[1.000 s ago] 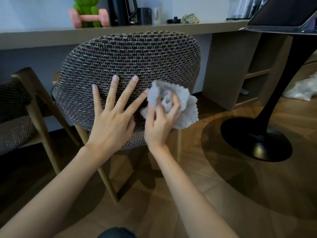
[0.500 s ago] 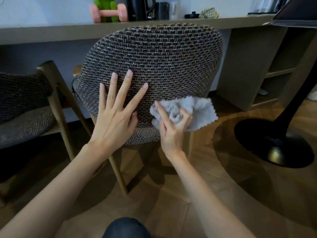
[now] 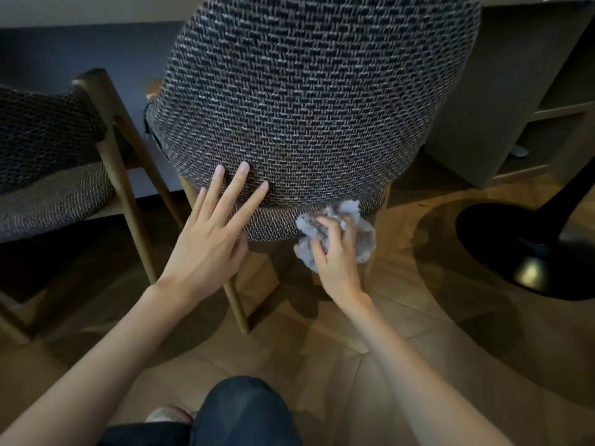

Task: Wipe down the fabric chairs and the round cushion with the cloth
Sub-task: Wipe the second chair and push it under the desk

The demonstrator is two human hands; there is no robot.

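A woven dark grey fabric chair point(image 3: 309, 101) fills the upper middle, seen from behind its curved backrest. My left hand point(image 3: 209, 239) lies flat with straight, spread fingers on the lower left of the backrest. My right hand point(image 3: 335, 252) grips a crumpled light grey cloth point(image 3: 363, 233) against the seat's bottom edge, at the lower right of the chair. A second fabric chair point(image 3: 48, 162) with a wooden frame stands at the left. No round cushion is in view.
The wooden chair leg point(image 3: 238, 307) runs down below my left hand. A black round table base point(image 3: 521, 252) sits on the wood floor at the right. An open shelf unit point(image 3: 553, 114) stands at the back right. My knee point(image 3: 241, 410) is at the bottom.
My right hand has carried the cloth down from the middle of the backrest to the seat's lower edge. My left hand slid down too. The view has tilted downward and closer.
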